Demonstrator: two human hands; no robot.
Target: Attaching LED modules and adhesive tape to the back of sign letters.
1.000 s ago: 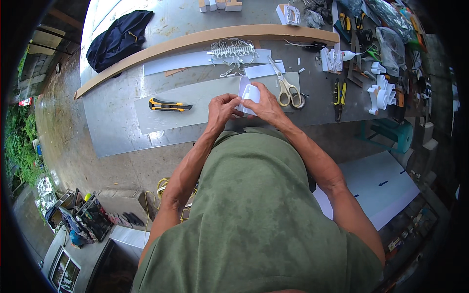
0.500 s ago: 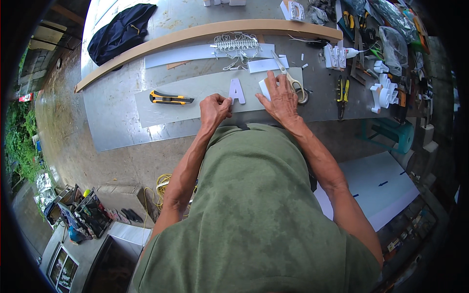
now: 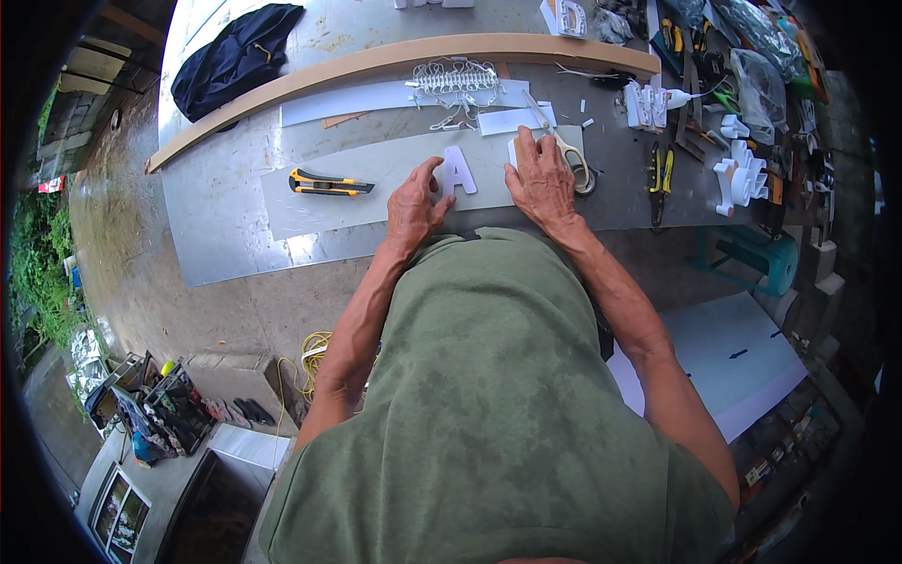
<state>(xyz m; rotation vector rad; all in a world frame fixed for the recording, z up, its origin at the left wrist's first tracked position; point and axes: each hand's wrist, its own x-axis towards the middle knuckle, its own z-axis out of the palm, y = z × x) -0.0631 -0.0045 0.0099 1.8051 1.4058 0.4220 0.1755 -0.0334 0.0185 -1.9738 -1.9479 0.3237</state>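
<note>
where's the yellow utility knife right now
In the head view, the yellow utility knife lies on the grey sheet, off to the left of the left hand.

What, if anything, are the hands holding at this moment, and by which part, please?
Nothing is lifted. The left hand touches the left edge of the white letter cutout lying on the sheet; the right hand presses flat on a white piece.

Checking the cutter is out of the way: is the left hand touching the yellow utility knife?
Apart. The head view shows bare grey sheet between the left hand and the yellow utility knife.
</note>
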